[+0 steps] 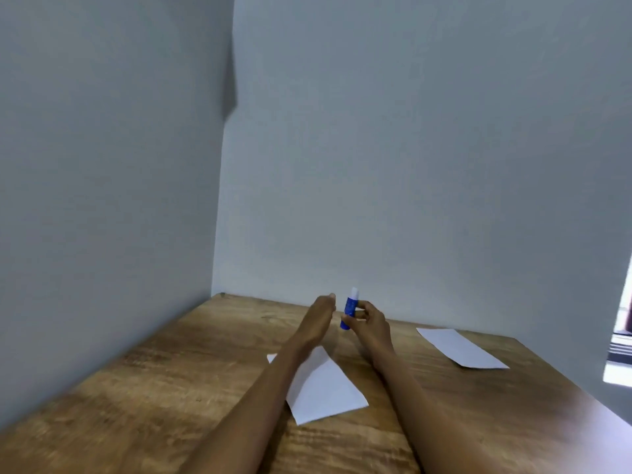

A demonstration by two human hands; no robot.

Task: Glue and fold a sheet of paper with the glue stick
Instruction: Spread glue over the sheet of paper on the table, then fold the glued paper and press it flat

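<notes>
Wooden surface (171,388) bears a folded paper (325,391); right hand (371,321) pinches the upright glue stick (349,309), left hand (319,314) relaxed, fingers straight.

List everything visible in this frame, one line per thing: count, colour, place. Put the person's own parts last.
glue stick: 1, blue with a white tip, upright, held above the far middle of the table
paper sheet: 1, white, flat on the table in the middle, partly under the left forearm
second paper sheet: 1, white, flat on the table to the right
table: 1, brown wood grain, fills the lower frame
walls: 2, pale grey, meeting in a corner behind the table
left hand: 1, fingers relaxed, beside the glue stick, holding nothing
right hand: 1, fingers curled round the glue stick
</notes>
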